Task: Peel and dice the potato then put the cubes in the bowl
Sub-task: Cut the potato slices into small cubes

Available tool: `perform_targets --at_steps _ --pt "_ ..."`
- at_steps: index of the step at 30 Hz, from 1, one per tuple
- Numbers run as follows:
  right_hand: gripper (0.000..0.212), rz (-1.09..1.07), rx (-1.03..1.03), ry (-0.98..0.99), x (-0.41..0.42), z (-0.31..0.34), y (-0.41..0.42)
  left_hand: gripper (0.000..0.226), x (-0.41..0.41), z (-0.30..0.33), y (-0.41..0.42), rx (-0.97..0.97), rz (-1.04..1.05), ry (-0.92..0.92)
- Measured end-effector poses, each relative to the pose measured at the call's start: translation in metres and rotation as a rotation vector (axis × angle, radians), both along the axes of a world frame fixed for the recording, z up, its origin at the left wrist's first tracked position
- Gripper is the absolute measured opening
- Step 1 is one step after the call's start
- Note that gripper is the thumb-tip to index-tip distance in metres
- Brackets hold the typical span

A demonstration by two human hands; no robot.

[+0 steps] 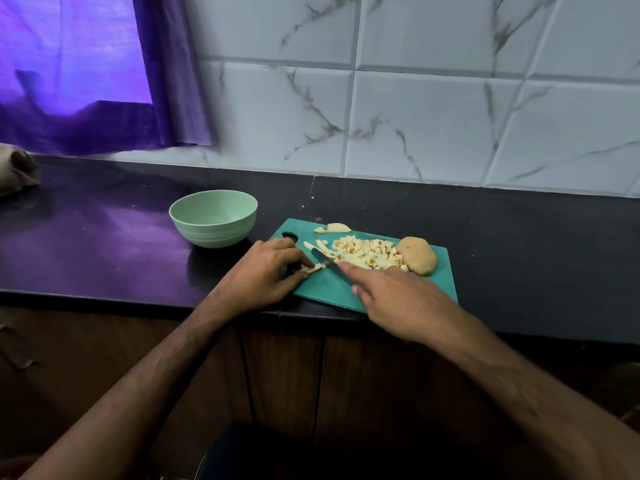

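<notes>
A teal cutting board (pixel 440 271) is seen on the dark counter (pixel 104 244), and a knife (pixel 327 261) is gripped in the right hand (pixel 398 299), forefinger laid along its spine, blade angled toward the board's left end. A small strip of potato (pixel 313 268) is pinched between the fingertips of the left hand (pixel 266 271), just beside the blade. A heap of diced cubes (pixel 367 254) is spread across the board's middle, with an unpeeled potato piece (pixel 417 254) touching its right edge. A pale slice (pixel 334 228) is left at the far edge. The green bowl (pixel 213 218) is standing empty, just left of the board.
</notes>
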State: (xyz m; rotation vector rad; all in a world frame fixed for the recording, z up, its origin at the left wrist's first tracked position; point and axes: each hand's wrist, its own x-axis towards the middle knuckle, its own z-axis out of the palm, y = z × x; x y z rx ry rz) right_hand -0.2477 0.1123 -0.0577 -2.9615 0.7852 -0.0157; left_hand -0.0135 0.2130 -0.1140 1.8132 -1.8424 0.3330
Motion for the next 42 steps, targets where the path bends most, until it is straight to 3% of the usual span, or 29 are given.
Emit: perform_targets --at_steps 9,21,33,42 --pt "0.053 0.014 -0.028 -0.035 -0.016 -0.014 0.018 0.009 -0.003 -0.001 0.001 -0.005 0.002 0.011" --pt "0.051 -0.014 -0.013 -0.086 -0.012 -0.004 0.017 0.023 -0.001 -0.007 0.005 0.020 0.068 0.014" --pt "0.054 -0.008 -0.075 -0.023 0.010 -0.017 0.022 0.006 -0.003 -0.003 0.007 -0.035 0.034 0.036" --pt "0.051 -0.013 -0.055 -0.058 -0.006 0.002 0.019 0.009 -0.003 -0.005 0.013 -0.069 0.058 0.082"
